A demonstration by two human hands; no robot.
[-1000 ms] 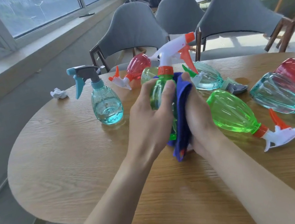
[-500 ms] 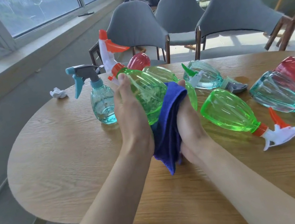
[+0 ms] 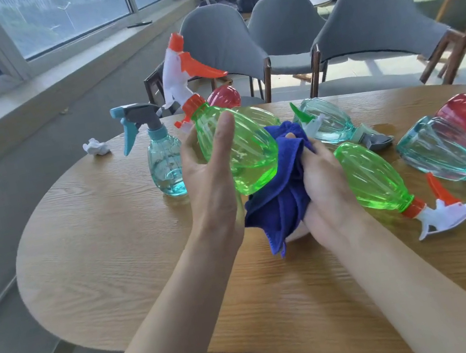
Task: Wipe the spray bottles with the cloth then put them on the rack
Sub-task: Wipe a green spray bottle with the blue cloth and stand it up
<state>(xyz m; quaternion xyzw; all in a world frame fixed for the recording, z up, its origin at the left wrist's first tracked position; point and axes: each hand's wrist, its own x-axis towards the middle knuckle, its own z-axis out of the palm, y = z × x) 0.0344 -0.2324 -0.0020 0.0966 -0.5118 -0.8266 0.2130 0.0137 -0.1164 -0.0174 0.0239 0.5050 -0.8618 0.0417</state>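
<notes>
I have 1 view, from a wide-angle camera worn on my head. It faces forward and down over the tabletop (image 3: 108,254). The near edge of the tabletop crosses the lower part of the frame, and its far edge lies up top by the 3 grey chairs (image 3: 283,30). Both my forearms come in from the bottom. My left hand (image 3: 211,186), gripping the green spray bottle (image 3: 248,148), and my right hand (image 3: 327,187), bunching the blue cloth (image 3: 281,208), sit mid-frame, close to the lens. The window (image 3: 57,17) slants along the upper left. The frame cuts off the tabletop's right edge.
</notes>
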